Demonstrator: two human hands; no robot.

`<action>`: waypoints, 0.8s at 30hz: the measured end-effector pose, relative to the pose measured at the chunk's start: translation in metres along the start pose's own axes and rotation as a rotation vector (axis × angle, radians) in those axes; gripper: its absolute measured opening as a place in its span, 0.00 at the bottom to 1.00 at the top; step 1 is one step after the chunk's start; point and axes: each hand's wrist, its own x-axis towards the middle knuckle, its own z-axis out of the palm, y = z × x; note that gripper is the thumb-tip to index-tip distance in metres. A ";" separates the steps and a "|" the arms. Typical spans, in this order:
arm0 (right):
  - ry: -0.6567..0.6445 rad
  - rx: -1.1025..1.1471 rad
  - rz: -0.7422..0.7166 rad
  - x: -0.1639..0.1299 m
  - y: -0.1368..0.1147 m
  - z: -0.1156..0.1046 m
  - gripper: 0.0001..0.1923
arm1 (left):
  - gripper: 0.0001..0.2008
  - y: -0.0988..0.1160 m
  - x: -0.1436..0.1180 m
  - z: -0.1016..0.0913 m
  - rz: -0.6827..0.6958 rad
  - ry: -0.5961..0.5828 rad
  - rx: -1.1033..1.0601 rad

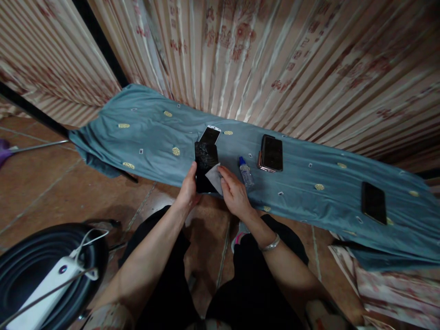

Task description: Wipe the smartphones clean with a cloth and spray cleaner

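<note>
A: Left hand [188,188]?
B: Forearm angled up from lower left, fingers wrapped on edge of black phone [205,166], held above near edge of blue cloth [144,133].
A: Right hand [234,192]?
B: Wrist bent inward, fingertips pressing white wipe [215,177] onto phone's lower corner. Small bottle [246,173] just beside.

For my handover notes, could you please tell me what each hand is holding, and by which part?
The left hand grips a dark phone by its lower left edge. The right hand presses a white cloth against its screen.
</note>
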 end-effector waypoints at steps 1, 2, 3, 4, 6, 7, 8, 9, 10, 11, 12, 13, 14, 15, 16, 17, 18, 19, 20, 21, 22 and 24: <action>0.005 0.000 0.008 0.001 0.001 0.000 0.24 | 0.26 -0.002 0.000 0.000 0.000 0.008 0.000; 0.011 0.000 0.016 0.002 0.003 -0.001 0.24 | 0.26 -0.003 0.000 0.001 -0.001 0.013 -0.003; 0.017 0.001 0.022 0.003 0.004 -0.001 0.24 | 0.26 -0.004 0.001 0.001 -0.003 0.019 -0.007; 0.020 0.002 0.026 0.004 0.005 -0.001 0.24 | 0.26 -0.005 0.001 0.002 -0.006 0.023 -0.011; 0.015 -0.003 0.020 0.004 0.005 -0.001 0.24 | 0.26 -0.005 0.002 0.001 -0.015 0.028 -0.009; 0.008 -0.008 0.011 0.003 0.005 -0.002 0.24 | 0.26 -0.004 0.003 0.001 -0.018 0.033 -0.004; -0.002 -0.014 -0.002 0.002 0.004 -0.002 0.24 | 0.26 -0.003 0.004 0.000 -0.020 0.034 0.003; -0.011 -0.019 -0.017 0.001 0.003 -0.002 0.24 | 0.26 -0.002 0.005 -0.001 -0.016 0.033 0.007; -0.021 -0.023 -0.033 0.000 0.002 -0.002 0.24 | 0.27 -0.001 0.006 -0.002 -0.006 0.032 0.007; -0.029 -0.025 -0.049 -0.001 0.001 -0.002 0.25 | 0.27 0.001 0.007 -0.002 0.007 0.037 0.003; -0.036 -0.028 -0.065 -0.003 -0.001 -0.002 0.25 | 0.26 0.002 0.008 -0.003 0.024 0.045 -0.007; -0.041 -0.032 -0.078 -0.004 -0.002 -0.001 0.25 | 0.26 0.004 0.008 -0.003 0.042 0.055 -0.020; -0.047 -0.037 -0.089 -0.005 -0.003 -0.001 0.25 | 0.26 0.005 0.009 -0.003 0.057 0.066 -0.033; -0.052 -0.043 -0.095 -0.006 -0.004 -0.002 0.25 | 0.25 0.006 0.009 -0.002 0.071 0.075 -0.043; -0.058 -0.048 -0.097 -0.007 -0.004 -0.002 0.24 | 0.25 0.007 0.010 -0.002 0.082 0.078 -0.051; -0.063 -0.051 -0.095 -0.007 -0.005 -0.002 0.23 | 0.25 0.007 0.010 -0.002 0.092 0.078 -0.056; -0.067 -0.052 -0.091 -0.008 -0.005 -0.003 0.23 | 0.24 0.008 0.011 -0.001 0.100 0.074 -0.059; -0.070 -0.050 -0.086 -0.008 -0.005 -0.004 0.22 | 0.24 0.008 0.012 -0.001 0.102 0.072 -0.060; -0.071 -0.046 -0.080 -0.008 -0.004 -0.005 0.21 | 0.25 0.008 0.012 -0.002 0.098 0.073 -0.061; -0.073 -0.042 -0.074 -0.008 -0.004 -0.006 0.21 | 0.25 0.008 0.013 -0.002 0.089 0.067 -0.058; -0.074 -0.040 -0.070 -0.007 -0.003 -0.007 0.20 | 0.27 0.008 0.014 -0.003 0.074 0.052 -0.053; -0.076 -0.050 -0.071 -0.007 -0.003 -0.008 0.19 | 0.30 0.008 0.016 -0.005 0.045 -0.001 -0.038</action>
